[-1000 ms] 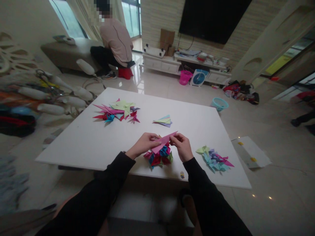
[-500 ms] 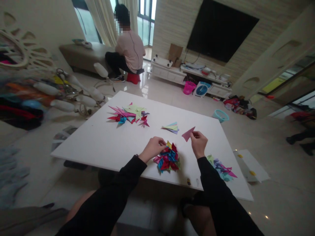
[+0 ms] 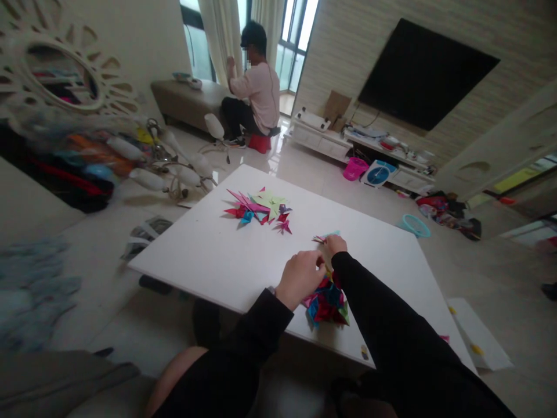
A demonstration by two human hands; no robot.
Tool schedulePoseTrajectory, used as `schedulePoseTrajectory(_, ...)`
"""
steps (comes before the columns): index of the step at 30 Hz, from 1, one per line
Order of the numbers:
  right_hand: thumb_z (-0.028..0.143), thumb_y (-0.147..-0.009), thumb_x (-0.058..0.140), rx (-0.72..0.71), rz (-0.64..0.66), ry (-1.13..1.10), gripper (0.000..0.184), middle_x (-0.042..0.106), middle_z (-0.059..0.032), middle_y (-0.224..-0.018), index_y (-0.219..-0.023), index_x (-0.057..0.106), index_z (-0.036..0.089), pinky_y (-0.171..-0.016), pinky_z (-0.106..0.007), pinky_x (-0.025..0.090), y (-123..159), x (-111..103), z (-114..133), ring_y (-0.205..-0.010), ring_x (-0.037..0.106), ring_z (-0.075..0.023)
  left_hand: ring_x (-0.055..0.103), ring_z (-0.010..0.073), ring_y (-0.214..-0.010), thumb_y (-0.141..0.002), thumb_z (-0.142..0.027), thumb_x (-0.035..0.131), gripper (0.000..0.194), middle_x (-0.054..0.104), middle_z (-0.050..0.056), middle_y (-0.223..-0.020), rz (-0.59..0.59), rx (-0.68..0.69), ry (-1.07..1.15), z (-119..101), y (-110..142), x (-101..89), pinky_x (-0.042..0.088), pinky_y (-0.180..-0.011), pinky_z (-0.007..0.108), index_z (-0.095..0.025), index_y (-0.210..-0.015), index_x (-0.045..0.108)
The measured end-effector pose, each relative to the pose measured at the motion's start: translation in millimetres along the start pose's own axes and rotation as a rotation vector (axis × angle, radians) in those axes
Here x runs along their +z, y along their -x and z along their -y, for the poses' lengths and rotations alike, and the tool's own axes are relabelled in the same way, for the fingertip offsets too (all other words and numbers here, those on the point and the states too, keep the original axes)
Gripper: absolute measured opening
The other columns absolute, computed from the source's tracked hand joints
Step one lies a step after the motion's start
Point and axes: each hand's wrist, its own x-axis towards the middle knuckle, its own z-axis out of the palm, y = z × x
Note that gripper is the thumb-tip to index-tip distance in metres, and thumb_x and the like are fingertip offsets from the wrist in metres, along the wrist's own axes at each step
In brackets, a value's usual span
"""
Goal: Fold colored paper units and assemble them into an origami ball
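Note:
My right hand [image 3: 336, 245] is at the small stack of folded paper pieces [image 3: 319, 238] in the middle of the table, fingers closed on the paper there. Pink and teal edges stick out beside the hand, which covers the rest. My left hand [image 3: 302, 276] hovers above the near pile of origami pieces [image 3: 326, 305], in red, blue, yellow and green. Its thumb and fingers are pinched together; whatever they may hold is hidden. My right forearm covers part of this pile and most of another pile at the right, where only a pink tip [image 3: 444, 338] shows.
More folded paper cranes [image 3: 261, 209] lie towards the far left of the white table [image 3: 209, 249]. A person [image 3: 259, 93] sits on a red stool beyond it. Lamp arms [image 3: 174, 174] stand off the left edge, and a blue basket [image 3: 415, 225] is past the right corner.
My right hand has moved left and away from me, bringing the pink folded paper to the stack. The view has shifted left. The seated person has raised an arm.

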Motion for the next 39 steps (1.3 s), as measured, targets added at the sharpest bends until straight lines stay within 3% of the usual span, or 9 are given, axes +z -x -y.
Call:
schedulePoseTrajectory(3,0.02,-0.097,0.052,-0.004,0.019,0.0,0.03,0.074,-0.0264,-0.102,-0.101,0.079,0.006,-0.092,-0.035,0.047,-1,-3,6,-0.097,0.072,-0.0277,0.071,0.0249,-0.087,-0.086,-0.022,0.057,0.018,0.077,0.006,-0.091,0.003,-0.024,0.042,1,2,-4.6,0.05,-0.079,0.033,-0.023,-0.089,0.075)
schedulePoseTrajectory(8,0.015,-0.096,0.054,-0.138,-0.071,-0.046,0.026,0.072,-0.0261,-0.106,-0.1,0.077,0.003,-0.088,-0.031,0.045,-24,-36,36,-0.101,0.068,-0.0236,0.07,0.0248,-0.082,-0.085,-0.022,0.058,0.016,0.076,0.007,-0.088,-0.022,-0.057,0.069,-2,6,-7.9,0.047,-0.073,0.032,-0.023,-0.087,0.074)
schedulePoseTrajectory(12,0.011,-0.096,0.049,-0.417,-0.126,-0.1,0.03,0.067,-0.0186,-0.125,-0.111,0.075,0.009,-0.097,-0.031,0.043,-50,-51,104,-0.118,0.058,-0.0233,0.067,0.0213,-0.076,-0.086,-0.021,0.059,0.014,0.076,0.005,-0.087,-0.121,-0.094,0.141,-2,5,-13.0,0.045,-0.07,0.031,-0.023,-0.089,0.072)
schedulePoseTrajectory(16,0.019,-0.093,0.056,-0.64,-0.134,-0.109,0.032,0.058,-0.0148,-0.141,-0.122,0.071,0.018,-0.105,-0.041,0.044,-65,-44,180,-0.131,0.047,-0.0286,0.065,0.0178,-0.075,-0.087,-0.019,0.058,0.015,0.075,0.004,-0.091,-0.294,-0.161,0.223,3,-4,-22.7,0.045,-0.069,0.029,-0.023,-0.095,0.07)
schedulePoseTrajectory(20,0.017,-0.094,0.052,-0.699,-0.144,-0.079,0.032,0.056,-0.0158,-0.144,-0.119,0.072,0.016,-0.105,-0.046,0.045,-72,-27,219,-0.133,0.044,-0.0307,0.064,0.0157,-0.073,-0.087,-0.018,0.057,0.013,0.073,0.003,-0.092,-0.37,-0.193,0.255,8,-12,-31.7,0.046,-0.068,0.027,-0.022,-0.093,0.068)
schedulePoseTrajectory(24,0.016,-0.093,0.051,-0.689,-0.165,-0.109,0.033,0.059,-0.0169,-0.142,-0.119,0.071,0.013,-0.104,-0.049,0.046,-75,-19,221,-0.131,0.047,-0.0317,0.063,0.015,-0.074,-0.087,-0.017,0.058,0.012,0.072,0.003,-0.093,-0.381,-0.181,0.257,11,-14,-34.7,0.047,-0.069,0.027,-0.022,-0.092,0.067)
schedulePoseTrajectory(29,0.016,-0.096,0.047,-0.68,-0.262,-0.218,0.038,0.061,-0.0127,-0.143,-0.127,0.068,0.017,-0.109,-0.047,0.042,-78,-31,208,-0.131,0.05,-0.0272,0.062,0.0142,-0.071,-0.086,-0.015,0.057,0.011,0.07,0.002,-0.09,-0.381,-0.158,0.284,9,-12,-35.2,0.047,-0.069,0.027,-0.021,-0.091,0.066)
schedulePoseTrajectory(34,0.02,-0.091,0.054,-0.585,-0.377,-0.729,0.032,0.072,-0.0112,-0.127,-0.115,0.076,0.017,-0.106,-0.043,0.048,-81,-57,198,-0.119,0.061,-0.0253,0.061,0.0148,-0.071,-0.085,-0.014,0.058,0.011,0.07,0.002,-0.089,-0.373,-0.15,0.311,8,-12,-34.9,0.047,-0.069,0.028,-0.02,-0.09,0.065)
schedulePoseTrajectory(39,0.027,-0.083,0.062,-0.501,-0.35,-1.309,0.022,0.078,-0.0069,-0.091,-0.095,0.077,0.016,-0.08,-0.035,0.057,-72,-86,181,-0.084,0.071,-0.02,0.063,0.0162,-0.076,-0.086,-0.012,0.056,0.01,0.069,0.004,-0.09,-0.404,-0.15,0.347,13,-17,-35.5,0.049,-0.075,0.029,-0.019,-0.09,0.063)
